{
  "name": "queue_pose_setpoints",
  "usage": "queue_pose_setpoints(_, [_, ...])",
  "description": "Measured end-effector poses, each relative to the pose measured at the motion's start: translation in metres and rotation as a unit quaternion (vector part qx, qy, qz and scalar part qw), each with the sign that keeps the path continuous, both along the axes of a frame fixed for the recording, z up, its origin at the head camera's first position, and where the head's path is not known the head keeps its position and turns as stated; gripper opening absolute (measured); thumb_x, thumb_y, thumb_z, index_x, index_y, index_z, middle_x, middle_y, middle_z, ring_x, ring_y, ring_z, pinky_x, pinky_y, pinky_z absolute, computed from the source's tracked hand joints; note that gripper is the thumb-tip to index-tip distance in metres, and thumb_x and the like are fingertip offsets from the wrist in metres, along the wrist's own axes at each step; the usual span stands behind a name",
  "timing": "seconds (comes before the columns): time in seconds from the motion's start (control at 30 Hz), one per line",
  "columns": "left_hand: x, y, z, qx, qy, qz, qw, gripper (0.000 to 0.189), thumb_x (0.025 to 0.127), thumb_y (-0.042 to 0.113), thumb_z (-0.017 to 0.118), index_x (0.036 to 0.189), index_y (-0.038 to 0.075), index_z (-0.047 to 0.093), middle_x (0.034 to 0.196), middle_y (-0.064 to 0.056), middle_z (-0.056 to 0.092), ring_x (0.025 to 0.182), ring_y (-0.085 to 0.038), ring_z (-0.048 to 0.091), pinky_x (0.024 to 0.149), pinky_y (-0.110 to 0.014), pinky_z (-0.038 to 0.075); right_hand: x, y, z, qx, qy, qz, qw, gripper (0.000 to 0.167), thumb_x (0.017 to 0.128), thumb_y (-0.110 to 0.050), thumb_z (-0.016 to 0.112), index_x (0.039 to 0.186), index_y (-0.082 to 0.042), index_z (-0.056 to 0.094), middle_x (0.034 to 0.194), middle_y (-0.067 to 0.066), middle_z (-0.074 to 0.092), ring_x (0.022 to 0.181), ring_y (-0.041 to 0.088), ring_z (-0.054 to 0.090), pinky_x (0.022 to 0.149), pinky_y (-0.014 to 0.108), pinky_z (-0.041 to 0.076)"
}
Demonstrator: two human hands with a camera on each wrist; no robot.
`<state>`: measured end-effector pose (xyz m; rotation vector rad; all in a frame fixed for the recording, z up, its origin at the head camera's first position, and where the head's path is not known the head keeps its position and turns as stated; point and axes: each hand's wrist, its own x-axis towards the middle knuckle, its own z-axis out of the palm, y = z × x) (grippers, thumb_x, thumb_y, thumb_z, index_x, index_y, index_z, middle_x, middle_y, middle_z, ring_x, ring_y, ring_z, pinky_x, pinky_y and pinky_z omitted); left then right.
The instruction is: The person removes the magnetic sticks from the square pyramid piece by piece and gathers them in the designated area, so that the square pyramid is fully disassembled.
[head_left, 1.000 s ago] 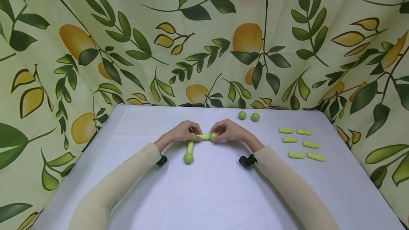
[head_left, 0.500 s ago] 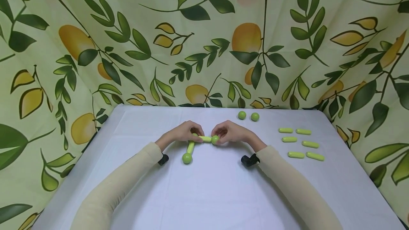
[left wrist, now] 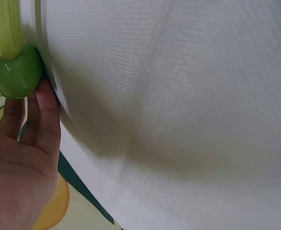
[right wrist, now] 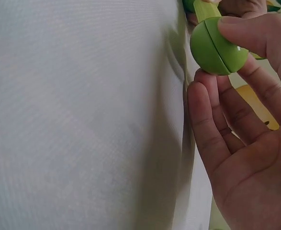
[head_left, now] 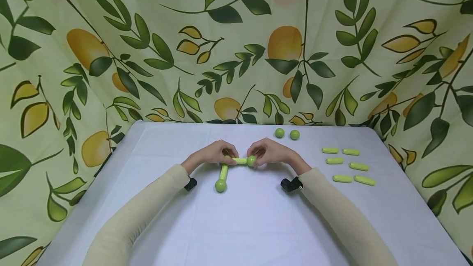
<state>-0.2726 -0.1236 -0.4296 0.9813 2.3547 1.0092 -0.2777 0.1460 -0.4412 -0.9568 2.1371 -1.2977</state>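
My left hand [head_left: 219,153] holds the green corner ball [left wrist: 18,74], mostly covered by fingers in the head view. One light-green ribbed rod [head_left: 223,172] runs from this ball toward the front and ends in another green ball [head_left: 220,185]. A second rod [head_left: 241,161] spans the space between my hands. At its right end my right hand [head_left: 272,152] pinches a green ball [right wrist: 217,50], thumb on one side and fingers beneath; a seam line crosses this ball. Rod and ball touch in the right wrist view. How deeply they fit together cannot be seen.
Two loose green balls [head_left: 287,134] lie at the table's back, right of centre. Several light-green rods [head_left: 342,179] are spread at the right. White cloth covers the table [head_left: 236,225], and a leaf-patterned curtain [head_left: 236,52] stands behind it.
Both hands have shifted slightly to the right, carrying the joined balls and rods along. The front ball has swung a little right and nearer. The loose pieces have stayed put.
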Motion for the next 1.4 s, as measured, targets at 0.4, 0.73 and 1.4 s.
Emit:
queue_pose_setpoints(0.4, [-0.005,0.002,-0.002,-0.008,0.002,-0.009,0.9999,0.010,0.090,0.010,0.080,0.098,0.007,0.075,0.089,0.004,0.069,0.086,-0.012,0.061,0.079,-0.027,0.051,-0.003,0.006,0.001,0.014,0.011,-0.005,0.9998,0.027,0.078,0.004,0.079,0.103,-0.004,0.072,0.101,0.005,0.069,0.093,0.023,0.064,0.085,0.035,0.055])
queue_pose_setpoints(0.73, [-0.010,-0.007,0.015,0.028,-0.008,0.001,0.9996,0.011,0.087,0.005,0.081,0.096,0.004,0.073,0.092,0.000,0.070,0.089,-0.017,0.063,0.085,-0.032,0.052,-0.008,0.046,0.014,-0.017,-0.003,-0.065,0.9977,0.031,0.082,0.006,0.078,0.111,0.003,0.069,0.114,0.014,0.067,0.105,0.032,0.064,0.090,0.035,0.053])
queue_pose_setpoints(1.4, [-0.006,-0.004,0.000,0.002,-0.007,0.037,0.9993,0.009,0.091,0.008,0.079,0.099,0.006,0.074,0.092,0.001,0.068,0.087,-0.014,0.061,0.078,-0.027,0.053,-0.002,0.092,0.002,0.007,0.073,-0.168,0.9831,0.034,0.082,0.001,0.083,0.114,0.004,0.071,0.111,0.015,0.069,0.100,0.032,0.066,0.088,0.031,0.053])
